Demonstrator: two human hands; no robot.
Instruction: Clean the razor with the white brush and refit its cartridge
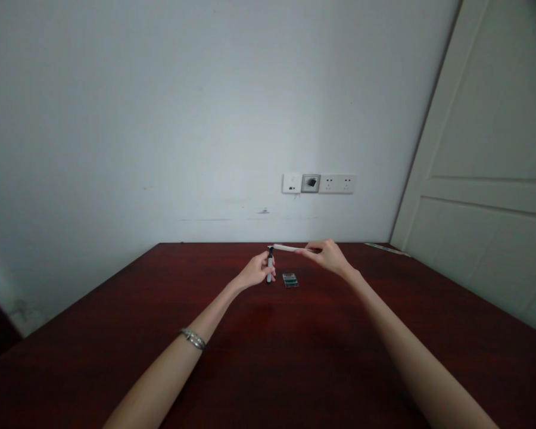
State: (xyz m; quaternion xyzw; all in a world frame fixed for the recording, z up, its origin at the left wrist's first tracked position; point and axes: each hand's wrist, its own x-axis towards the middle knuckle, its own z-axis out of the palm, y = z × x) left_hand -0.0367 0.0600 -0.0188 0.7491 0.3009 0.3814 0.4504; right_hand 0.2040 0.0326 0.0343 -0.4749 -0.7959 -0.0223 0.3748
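Observation:
My left hand is closed around the grey-and-black handle of a razor, which stands upright with its head at the top. My right hand pinches a slim white stick, possibly a brush, held almost level. The stick's left tip is at the razor's head; whether the two touch I cannot tell. Below and between the hands, a small clear plastic case with dark green parts inside lies on the table.
The dark red wooden table meets a white wall behind. Sockets and switch plates are on that wall. A pale panelled door borders the right side, and a flat light strip lies at the table's far right edge.

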